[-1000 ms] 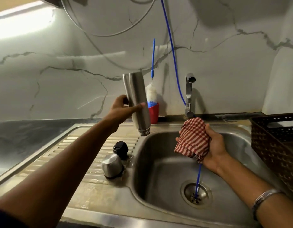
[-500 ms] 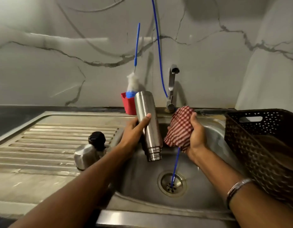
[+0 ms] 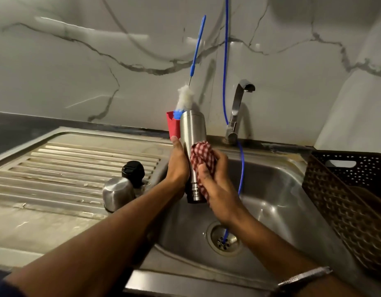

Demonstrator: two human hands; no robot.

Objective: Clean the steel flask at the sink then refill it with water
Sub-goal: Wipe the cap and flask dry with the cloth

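Brushed-steel cylindrical flask (image 3: pixel 193 146) is held upside down over the stainless sink basin (image 3: pixel 271 189), threaded mouth pointing down, base up near the red plastic cup (image 3: pixel 173 127). Left hand (image 3: pixel 178 166) grasps the flask body, fingers wrapped round its left side. Right hand (image 3: pixel 215 185) clutches a red-and-white checked cloth (image 3: pixel 201 155) and presses it against the flask's right side, approx. mid-body.

Status: exterior wipe in hand, judged partway thru the cleaning stage. No water visible at the curved chrome tap (image 3: pixel 238 108), so rinse and refill appear not yet done. Whether the inside has been scrubbed: cannot tell. White-bristled bottle brush w/ blue wire handle (image 3: pixel 186 97) stands in the red cup, not in use.

Rounded steel cap (image 3: pixel 117 192) and black screw stopper (image 3: pixel 132 171) lie on the ribbed drainboard (image 3: pixel 56 168), beside the basin, apart from the flask. Refitting both is left, after the refill.
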